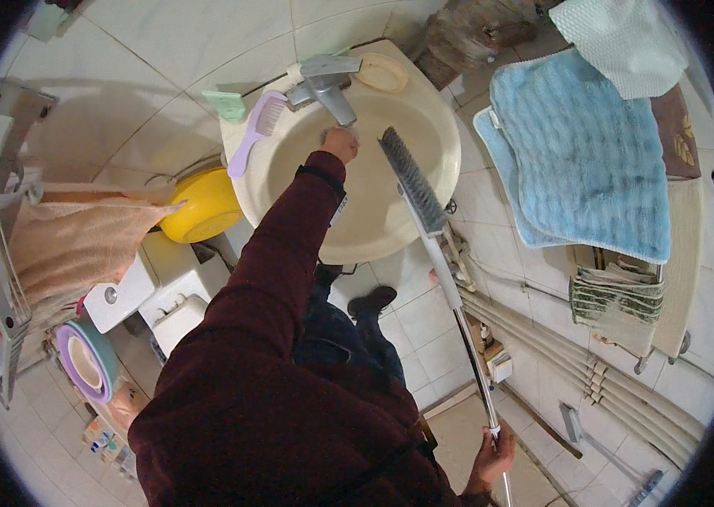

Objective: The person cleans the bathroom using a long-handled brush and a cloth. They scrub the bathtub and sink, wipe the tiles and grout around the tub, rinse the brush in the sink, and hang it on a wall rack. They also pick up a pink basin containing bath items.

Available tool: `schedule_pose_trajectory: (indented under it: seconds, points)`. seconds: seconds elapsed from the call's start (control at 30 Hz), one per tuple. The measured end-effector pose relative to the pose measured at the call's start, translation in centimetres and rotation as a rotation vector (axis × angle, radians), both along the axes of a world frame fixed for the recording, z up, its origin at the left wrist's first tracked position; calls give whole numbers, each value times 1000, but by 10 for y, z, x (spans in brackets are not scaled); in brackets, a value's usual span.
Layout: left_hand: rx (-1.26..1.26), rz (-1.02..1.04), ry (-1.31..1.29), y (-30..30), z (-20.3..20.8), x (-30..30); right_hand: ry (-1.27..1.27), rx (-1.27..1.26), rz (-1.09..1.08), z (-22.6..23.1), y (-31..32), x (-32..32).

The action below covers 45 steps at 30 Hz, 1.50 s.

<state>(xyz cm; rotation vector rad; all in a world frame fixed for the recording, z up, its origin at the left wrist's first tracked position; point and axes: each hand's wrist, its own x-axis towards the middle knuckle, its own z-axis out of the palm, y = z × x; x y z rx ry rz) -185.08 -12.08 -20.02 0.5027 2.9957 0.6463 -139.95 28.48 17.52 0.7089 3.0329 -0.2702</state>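
My right hand (492, 460) is closed around the shiny metal handle of a broom (463, 325). The broom slants upward, its grey bristles (413, 182) over the right side of the cream washbasin (412, 232). My left hand (341, 145) reaches over the basin, directly below the spout of the grey tap (333, 100). Its fingers are foreshortened and partly hidden, so their grip is unclear. On the basin's left rim lies a lilac comb (254, 135), near a pale green object (224, 105). A soap recess (382, 73) is moulded into the rim right of the tap.
A yellow bowl (202, 207) and a peach towel (78, 241) are at the left, above a white cabinet-like unit (167, 279). Blue towels (580, 160) hang on the right, over pipes (576, 363) along the wall. Below the basin is a tiled floor (412, 317).
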Motion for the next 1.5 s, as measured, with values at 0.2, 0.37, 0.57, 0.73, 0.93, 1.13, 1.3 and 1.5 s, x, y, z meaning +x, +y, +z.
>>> schedule_pose_trajectory:
  seconds: [0.2,0.37,0.57,0.73,0.93,1.13,1.3,1.5]
  points:
    - [182,493,39,-11,26,21,18,39,54,-10,-5,-10]
    - [739,883,-156,-44,51,32,10,28,116,-29,-11,-29]
    - [809,941,348,-49,122,32,-1,52,222,-43,-9,-46]
    - [600,691,516,-41,172,13,8,44,233,-47,-14,-53]
    - [103,317,667,-11,187,-17,28,-2,206,-52,-21,-53]
    - [95,286,415,-5,193,-18,17,19,201,-38,-8,-36]
    - [105,167,313,-12,204,-14,-44,30,153,-21,1,-17]
    - [172,87,332,-29,197,16,2,-24,109,-21,2,-5]
